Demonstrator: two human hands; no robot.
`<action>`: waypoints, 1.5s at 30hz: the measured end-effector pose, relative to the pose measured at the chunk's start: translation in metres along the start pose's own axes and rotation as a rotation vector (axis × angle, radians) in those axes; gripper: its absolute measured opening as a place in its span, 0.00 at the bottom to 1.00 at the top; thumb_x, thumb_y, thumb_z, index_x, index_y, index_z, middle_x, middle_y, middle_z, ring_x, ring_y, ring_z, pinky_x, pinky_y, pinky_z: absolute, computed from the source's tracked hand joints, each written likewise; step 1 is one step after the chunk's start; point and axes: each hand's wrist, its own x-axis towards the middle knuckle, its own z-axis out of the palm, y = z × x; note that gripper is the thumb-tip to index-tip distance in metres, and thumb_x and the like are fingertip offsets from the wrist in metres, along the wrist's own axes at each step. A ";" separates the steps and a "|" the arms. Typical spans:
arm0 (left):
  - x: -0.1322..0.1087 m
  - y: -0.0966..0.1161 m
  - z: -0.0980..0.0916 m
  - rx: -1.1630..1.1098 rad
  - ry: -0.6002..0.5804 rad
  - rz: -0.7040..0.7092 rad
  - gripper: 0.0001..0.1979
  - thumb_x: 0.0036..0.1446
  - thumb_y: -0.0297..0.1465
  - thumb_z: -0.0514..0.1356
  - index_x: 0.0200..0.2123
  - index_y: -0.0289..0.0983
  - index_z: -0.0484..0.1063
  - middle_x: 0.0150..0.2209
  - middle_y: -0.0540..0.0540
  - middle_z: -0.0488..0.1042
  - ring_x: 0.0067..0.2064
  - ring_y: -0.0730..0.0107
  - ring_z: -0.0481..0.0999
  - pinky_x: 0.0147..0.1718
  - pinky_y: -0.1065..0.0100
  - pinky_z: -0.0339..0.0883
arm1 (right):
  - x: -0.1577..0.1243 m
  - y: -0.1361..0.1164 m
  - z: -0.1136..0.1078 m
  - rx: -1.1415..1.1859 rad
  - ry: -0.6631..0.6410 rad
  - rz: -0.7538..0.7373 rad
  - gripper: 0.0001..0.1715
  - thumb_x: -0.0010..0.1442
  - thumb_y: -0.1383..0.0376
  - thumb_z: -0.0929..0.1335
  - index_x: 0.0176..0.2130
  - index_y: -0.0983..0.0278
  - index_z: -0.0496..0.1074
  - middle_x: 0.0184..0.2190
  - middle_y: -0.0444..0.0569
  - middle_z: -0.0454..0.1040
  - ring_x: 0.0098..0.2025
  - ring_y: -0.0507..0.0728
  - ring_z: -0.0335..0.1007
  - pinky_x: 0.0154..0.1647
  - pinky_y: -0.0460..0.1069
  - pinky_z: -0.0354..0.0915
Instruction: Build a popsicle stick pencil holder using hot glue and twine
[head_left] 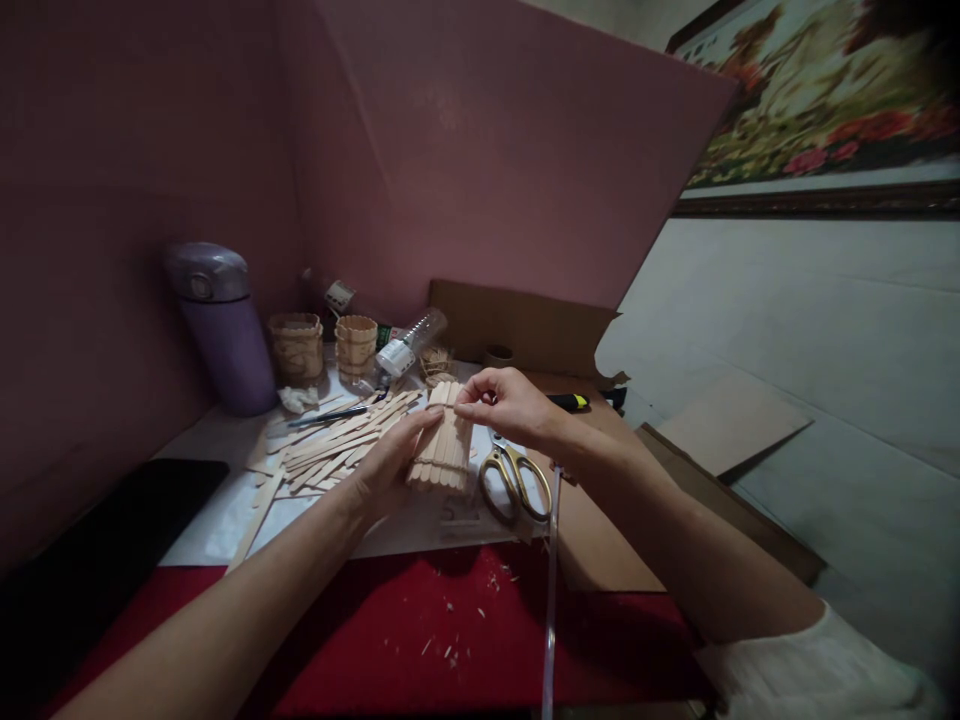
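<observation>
A small cup shape made of wooden craft sticks (444, 445) is held up over the white sheet, with twine around it near both ends. My left hand (394, 455) is closed around its left side, the thumb on the sticks near the upper twine. At the upper right of the cup, my right hand (506, 402) pinches with thumb and forefinger at the upper twine. Loose craft sticks (330, 450) lie in a pile to the left. Gold-handled scissors (515, 483) rest just right of the cup.
Behind stand a purple bottle (225, 335) and two stick-covered cups (298, 348) (355, 347). A clear plastic bottle (411, 342) leans near a twine bundle (436, 362). A clear glue stick (551, 600) crosses the red cloth (420, 640); a dark slab (142, 510) lies left, cardboard (600, 530) right.
</observation>
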 end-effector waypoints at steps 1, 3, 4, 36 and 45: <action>0.000 0.000 0.000 -0.002 0.002 0.008 0.15 0.58 0.37 0.59 0.44 0.33 0.75 0.28 0.43 0.76 0.25 0.63 0.76 0.25 0.64 0.73 | 0.000 0.000 0.000 0.000 -0.002 -0.001 0.12 0.51 0.74 0.69 0.19 0.66 0.69 0.17 0.38 0.63 0.22 0.47 0.54 0.25 0.45 0.51; 0.001 0.000 0.000 0.000 0.008 0.032 0.15 0.57 0.37 0.60 0.43 0.34 0.75 0.28 0.44 0.75 0.25 0.63 0.75 0.23 0.64 0.73 | 0.001 0.001 0.001 -0.014 0.005 -0.006 0.11 0.50 0.74 0.69 0.19 0.67 0.70 0.17 0.39 0.64 0.22 0.47 0.55 0.25 0.45 0.51; 0.001 0.000 0.001 0.003 0.011 0.045 0.14 0.57 0.37 0.60 0.43 0.34 0.75 0.27 0.44 0.75 0.24 0.63 0.75 0.23 0.64 0.73 | 0.002 0.002 0.002 -0.025 0.011 -0.011 0.11 0.50 0.74 0.69 0.19 0.67 0.70 0.17 0.39 0.64 0.22 0.47 0.55 0.25 0.45 0.51; 0.002 -0.003 -0.003 -0.042 -0.017 0.065 0.20 0.53 0.37 0.64 0.47 0.34 0.74 0.31 0.42 0.79 0.32 0.58 0.79 0.29 0.63 0.73 | -0.038 0.035 0.034 -0.373 0.427 -0.550 0.08 0.62 0.74 0.66 0.36 0.64 0.74 0.34 0.49 0.69 0.38 0.56 0.67 0.39 0.50 0.63; 0.003 -0.005 -0.004 -0.066 -0.059 0.084 0.20 0.52 0.37 0.65 0.46 0.34 0.74 0.31 0.41 0.78 0.33 0.58 0.79 0.29 0.64 0.72 | -0.035 0.040 0.035 -0.733 0.519 -0.659 0.14 0.65 0.70 0.62 0.34 0.64 0.77 0.31 0.50 0.67 0.36 0.57 0.63 0.36 0.51 0.61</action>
